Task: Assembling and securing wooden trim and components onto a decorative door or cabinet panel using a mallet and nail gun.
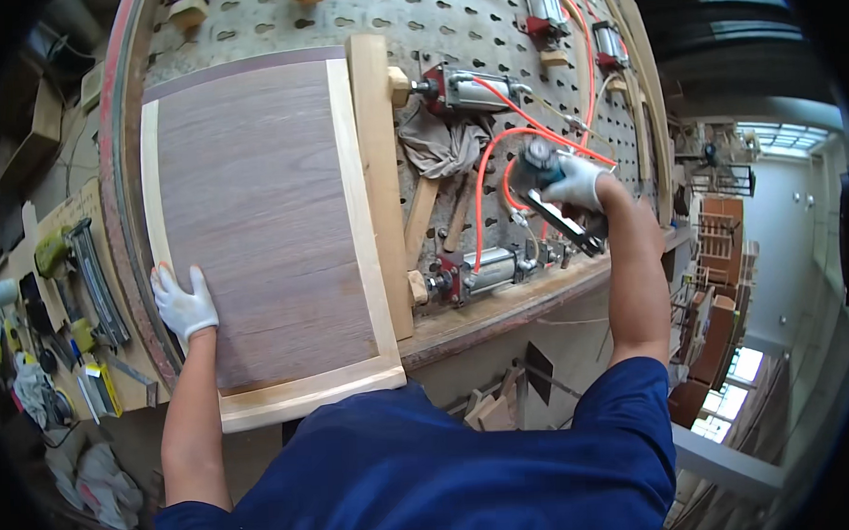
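A wooden panel (262, 225) with a brown plywood face lies flat on the perforated metal bench. Pale wood strips (357, 202) run along its left, right and near edges, and a darker strip lines the far edge. My left hand (185, 302), in a white glove, rests with fingers spread on the panel's left strip. Away to the right, above the bench, my gloved right hand (577, 182) is closed round a teal and black nail gun (540, 170) with a long silver magazine. The tool is apart from the panel.
A wooden bar (379, 186) stands along the panel's right side. Pneumatic cylinders (474, 90) with orange hoses (479, 196) and a grey rag (443, 143) lie right of it. On a left side table are a green nail gun (54, 248) and several hand tools.
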Tool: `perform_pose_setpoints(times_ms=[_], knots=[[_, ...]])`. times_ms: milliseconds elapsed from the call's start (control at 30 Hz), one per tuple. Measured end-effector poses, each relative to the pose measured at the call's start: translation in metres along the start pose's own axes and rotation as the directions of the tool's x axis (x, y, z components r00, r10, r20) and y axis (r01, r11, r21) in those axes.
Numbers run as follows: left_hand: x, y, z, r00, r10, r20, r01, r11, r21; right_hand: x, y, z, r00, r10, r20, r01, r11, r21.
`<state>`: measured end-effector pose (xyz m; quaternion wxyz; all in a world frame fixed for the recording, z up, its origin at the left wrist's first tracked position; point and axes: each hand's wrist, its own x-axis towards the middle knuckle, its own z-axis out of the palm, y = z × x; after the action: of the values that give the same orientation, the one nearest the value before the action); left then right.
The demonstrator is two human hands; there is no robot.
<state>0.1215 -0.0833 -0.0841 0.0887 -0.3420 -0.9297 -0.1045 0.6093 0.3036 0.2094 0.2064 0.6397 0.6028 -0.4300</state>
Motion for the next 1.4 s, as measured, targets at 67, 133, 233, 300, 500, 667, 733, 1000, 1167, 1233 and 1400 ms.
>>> perform_pose_setpoints(times_ms=[67,133,233,300,500,667,733,1000,1167,1233,1400], knots=[[0.0,-0.004,0.004,1.0,-0.018,-0.019,0.018,1.0,0.016,0.001,0.059,0.005,0.982,0.19,-0.024,-0.191,0.962,-0.194],[0.0,-0.006,0.008,0.999,0.02,-0.033,-0.02,1.0,-0.015,0.018,0.121,0.018,0.971,0.224,-0.083,-0.234,0.963,-0.132],[0.0,-0.01,0.01,0.999,-0.007,-0.049,0.005,0.999,-0.046,0.053,0.209,0.037,0.961,0.009,-0.278,-0.062,0.981,-0.182],[0.0,-0.011,0.008,0.996,0.043,-0.082,-0.048,0.997,-0.059,0.086,0.242,0.049,0.904,-0.015,-0.428,-0.075,0.978,-0.193],[-0.001,-0.01,0.004,0.996,-0.007,-0.092,0.003,0.999,-0.044,0.159,0.244,0.107,0.729,-0.248,-0.638,0.024,0.941,-0.338],[0.001,-0.004,0.003,0.992,-0.117,-0.054,0.113,0.992,-0.062,0.175,0.209,0.123,0.576,-0.291,-0.764,-0.131,0.89,-0.437],[0.001,-0.001,-0.002,0.98,-0.197,0.024,0.198,0.979,-0.048,0.164,0.191,0.13,0.64,-0.103,-0.761,-0.319,0.866,-0.385],[0.032,-0.018,-0.027,0.845,-0.319,0.429,0.417,0.895,-0.157,0.052,0.061,0.323,0.933,-0.312,0.178,0.35,0.901,-0.258],[0.069,-0.061,0.014,0.48,-0.141,0.866,0.668,0.699,-0.257,0.009,0.018,0.412,0.997,0.002,-0.083,0.035,0.892,0.45],[0.077,-0.071,0.041,0.362,-0.068,0.93,0.83,0.478,-0.288,0.009,0.01,0.415,0.978,0.111,-0.177,0.007,0.829,0.559],[0.072,-0.079,0.074,0.355,0.022,0.934,0.881,0.327,-0.343,0.011,-0.001,0.421,0.961,0.217,-0.169,-0.077,0.801,0.594]])
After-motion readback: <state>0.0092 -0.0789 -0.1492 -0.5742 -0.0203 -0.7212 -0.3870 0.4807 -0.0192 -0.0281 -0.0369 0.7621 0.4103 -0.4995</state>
